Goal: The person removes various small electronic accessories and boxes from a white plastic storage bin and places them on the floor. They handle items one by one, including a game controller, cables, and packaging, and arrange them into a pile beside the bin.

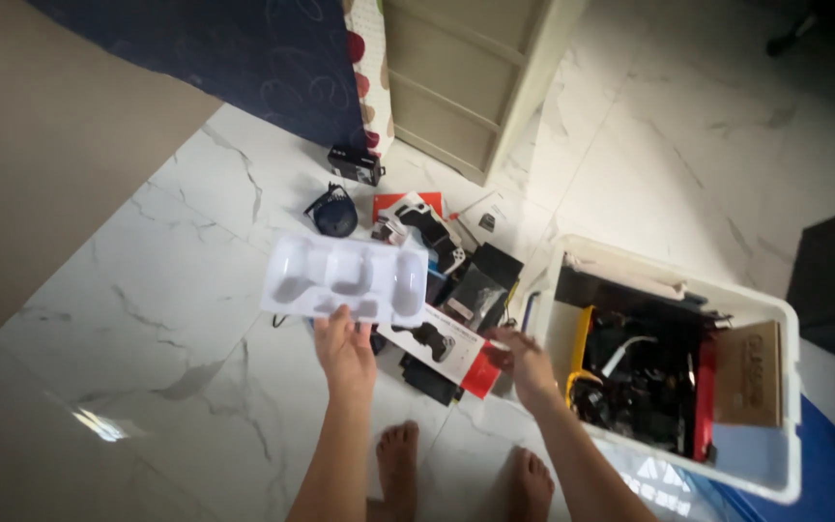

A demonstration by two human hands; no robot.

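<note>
left hand fingers clamped on white moulded plastic tray, raised over marble floor; right hand fingers pinching red-and-white box beside white storage bin.

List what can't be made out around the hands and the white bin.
- Head view: contents of the white plastic storage bin are a dark, blurred tangle.
- Right hand: fingertips blurred; grip on the red-and-white cardboard box unclear.
- Left hand: the white moulded plastic tray hides its fingertips.
</note>
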